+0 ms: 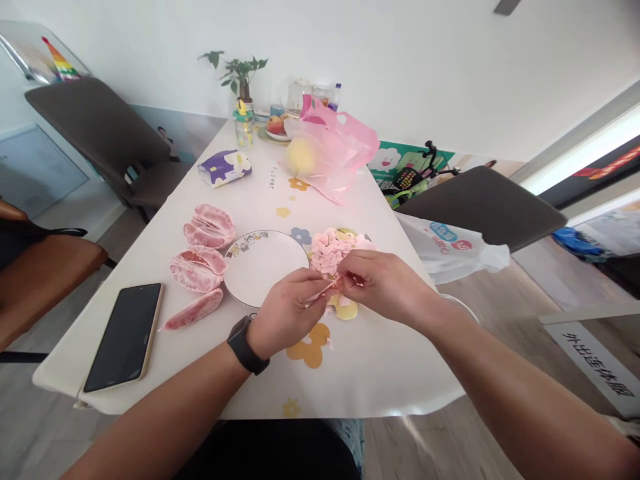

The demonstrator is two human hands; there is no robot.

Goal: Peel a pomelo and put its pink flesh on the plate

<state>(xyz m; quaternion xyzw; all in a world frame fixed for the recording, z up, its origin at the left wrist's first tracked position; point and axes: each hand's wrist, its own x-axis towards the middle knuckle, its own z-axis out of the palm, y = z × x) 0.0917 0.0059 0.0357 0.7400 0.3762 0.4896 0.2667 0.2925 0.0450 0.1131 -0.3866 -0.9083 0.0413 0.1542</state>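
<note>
Both of my hands meet over the table, right of the white plate (pixel 265 273). My left hand (pixel 285 310), with a black watch on its wrist, is closed on a small pink pomelo segment (pixel 331 288). The fingers of my right hand (pixel 377 280) pinch the same piece at its other end; they partly hide it. Beneath and behind them lies a heap of pale pink pomelo peel (pixel 330 250) with yellowish rind. Left of the plate sit two large pomelo chunks (pixel 208 227) and a single pomelo wedge (pixel 195 311).
A phone (pixel 125 337) lies at the table's left front. Farther back are a tissue pack (pixel 225 168), a cup (pixel 244 128), a potted plant (pixel 243 77) and a pink plastic bag (pixel 345 143) around a yellow fruit. A white bag (pixel 445 247) hangs off the right edge.
</note>
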